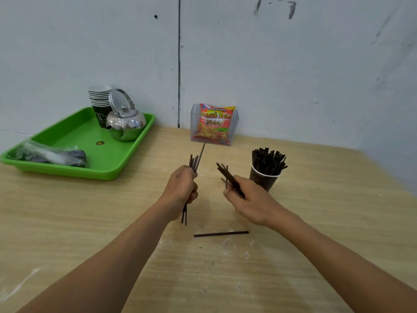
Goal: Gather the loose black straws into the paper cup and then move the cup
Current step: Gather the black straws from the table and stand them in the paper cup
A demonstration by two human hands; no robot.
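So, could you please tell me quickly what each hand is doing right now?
Left hand: closed on a bunch of black straws.
Right hand: closed on a second, smaller bunch.

"French Fries 2000" on snack packet [215, 123]

We see a pale wood-grain table [316, 222] (smudged white in patches). At far left on it sits a green tray [74, 132], and at the back a clear holder [235, 123] with a snack packet [214, 123]. To the right stands a paper cup [267, 180] of black straws [268, 159], and one loose straw [221, 234] lies flat nearest us.
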